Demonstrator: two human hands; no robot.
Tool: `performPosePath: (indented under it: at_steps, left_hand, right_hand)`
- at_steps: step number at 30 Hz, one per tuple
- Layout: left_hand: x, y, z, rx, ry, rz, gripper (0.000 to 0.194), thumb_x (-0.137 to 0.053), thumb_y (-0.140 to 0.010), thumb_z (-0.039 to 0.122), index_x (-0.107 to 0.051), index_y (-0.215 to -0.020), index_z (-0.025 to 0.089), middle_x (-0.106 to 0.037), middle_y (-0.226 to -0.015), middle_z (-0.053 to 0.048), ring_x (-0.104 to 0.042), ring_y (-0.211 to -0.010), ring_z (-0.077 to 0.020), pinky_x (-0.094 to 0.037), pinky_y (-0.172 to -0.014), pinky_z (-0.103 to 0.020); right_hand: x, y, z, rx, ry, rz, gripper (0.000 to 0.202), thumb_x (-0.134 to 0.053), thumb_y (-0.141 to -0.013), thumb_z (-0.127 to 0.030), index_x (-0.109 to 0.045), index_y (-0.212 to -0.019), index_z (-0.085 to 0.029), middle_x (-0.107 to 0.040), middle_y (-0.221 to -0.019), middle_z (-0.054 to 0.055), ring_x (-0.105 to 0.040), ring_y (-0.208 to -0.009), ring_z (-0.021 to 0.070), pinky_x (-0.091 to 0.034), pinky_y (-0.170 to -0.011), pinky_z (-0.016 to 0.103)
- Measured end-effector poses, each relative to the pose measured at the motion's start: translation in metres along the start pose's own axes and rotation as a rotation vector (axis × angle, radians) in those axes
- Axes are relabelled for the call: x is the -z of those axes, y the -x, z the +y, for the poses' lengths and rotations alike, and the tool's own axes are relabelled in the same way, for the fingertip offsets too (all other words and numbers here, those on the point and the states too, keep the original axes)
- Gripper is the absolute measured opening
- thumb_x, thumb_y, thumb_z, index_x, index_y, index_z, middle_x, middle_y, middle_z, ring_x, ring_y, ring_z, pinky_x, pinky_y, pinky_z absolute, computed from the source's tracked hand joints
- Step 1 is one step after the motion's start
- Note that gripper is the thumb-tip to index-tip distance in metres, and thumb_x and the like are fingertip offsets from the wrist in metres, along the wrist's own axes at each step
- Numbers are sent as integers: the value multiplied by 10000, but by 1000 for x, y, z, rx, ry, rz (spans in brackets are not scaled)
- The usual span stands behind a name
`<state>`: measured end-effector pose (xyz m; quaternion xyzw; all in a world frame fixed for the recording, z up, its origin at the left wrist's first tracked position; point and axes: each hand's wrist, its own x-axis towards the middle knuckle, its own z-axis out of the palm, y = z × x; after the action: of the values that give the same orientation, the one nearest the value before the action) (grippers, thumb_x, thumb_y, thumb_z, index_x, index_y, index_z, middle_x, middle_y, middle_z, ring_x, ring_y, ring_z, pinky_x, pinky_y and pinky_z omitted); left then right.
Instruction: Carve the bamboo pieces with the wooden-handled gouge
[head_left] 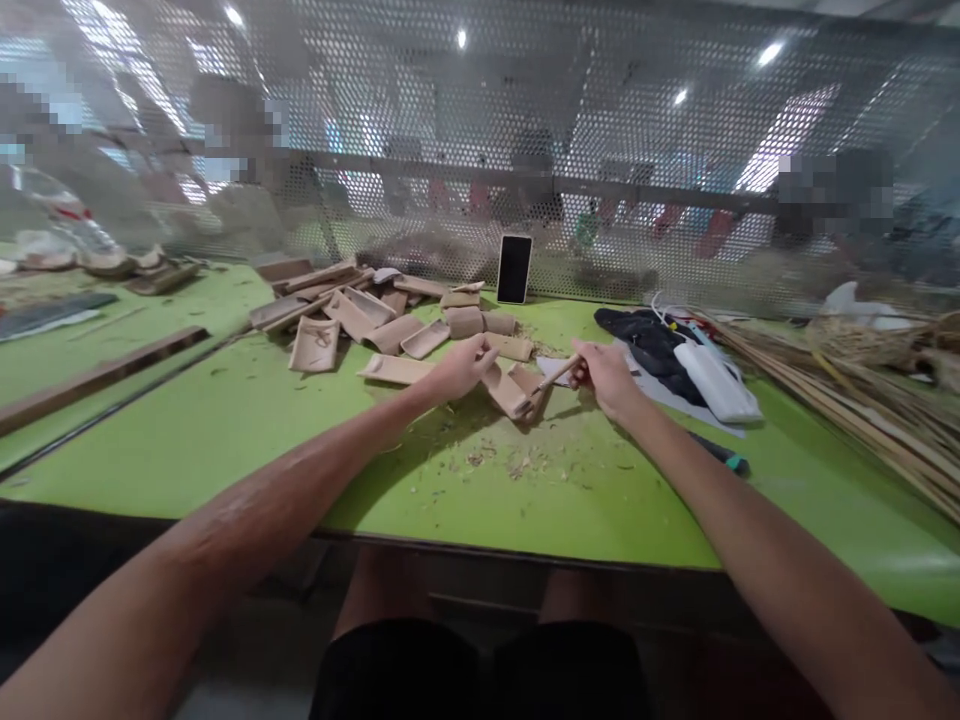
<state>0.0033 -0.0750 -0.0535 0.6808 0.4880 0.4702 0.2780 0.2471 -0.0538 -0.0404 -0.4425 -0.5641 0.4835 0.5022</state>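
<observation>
From where I stand, everything hangs on the angle between two things above the lime-green worktop (225,430): a pale tan, trough-shaped piece of what looks like bamboo (501,392) and a thin, stick-like tool with a light wooden-looking handle (559,371). The person's left hand (463,368) has its fingers pinched on the upper left end of the trough-shaped piece, whose long axis slants from there down to the right and toward the person's body. The right hand (606,376) sits on the other side, fingers closed around the tool's upper end, and the tool slopes down and left so that its tip comes right by the piece's far end; whether the two actually touch I can't tell. So the piece lies to the right of the left fingers and to the left of the right ones, the left being the nearer. A darker, brownish curved face (535,384) shows just behind the tip, and I can't say if it belongs to the same piece. Small pale shavings (529,462) lie scattered just on the near side, while a heap of similar curved tan pieces (396,333) rests beyond the left hand.
</observation>
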Motion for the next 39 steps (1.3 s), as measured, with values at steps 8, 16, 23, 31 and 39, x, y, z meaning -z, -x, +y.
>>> performPosePath:
  at_steps: [8,16,23,31,39]
  left_hand:
    - [-3,-4,-12,-111,0,-31,381,-670,-850,106,-494,-525,198,-463,-543,-5,-350,-548,-161,-132,-571,-308]
    - [-1,-4,-9,-117,-89,-74,400,-630,-889,126,-468,-530,194,-444,-545,-7,-334,-557,-160,-160,-602,-310]
    - [3,-3,-8,-131,-262,-153,362,-526,-958,237,-444,-607,205,-471,-618,-10,-386,-598,-168,-197,-600,-318]
    - [1,-1,-1,-83,-429,-196,337,-412,-1006,308,-409,-684,209,-517,-710,-26,-445,-663,-174,-265,-610,-317]
    - [0,1,1,-66,-436,-190,337,-398,-1016,328,-390,-697,218,-512,-723,-29,-447,-665,-174,-278,-619,-328]
  right_hand:
    - [-3,3,2,3,80,-32,408,-702,-878,-376,-485,-578,-202,-464,-478,-42,-490,-395,82,-428,-396,203]
    - [0,-1,4,70,111,-26,419,-684,-889,-351,-460,-563,-213,-451,-460,-43,-505,-403,94,-439,-395,211]
    - [7,-8,2,122,145,14,436,-651,-924,-287,-466,-538,-202,-437,-443,-57,-511,-368,88,-418,-376,199]
    - [-4,3,-1,127,204,-2,455,-639,-951,-255,-470,-532,-195,-492,-432,-39,-505,-362,78,-416,-394,183]
    - [-7,4,3,-69,23,-23,430,-674,-935,-318,-460,-581,-198,-439,-467,-61,-486,-363,85,-418,-370,196]
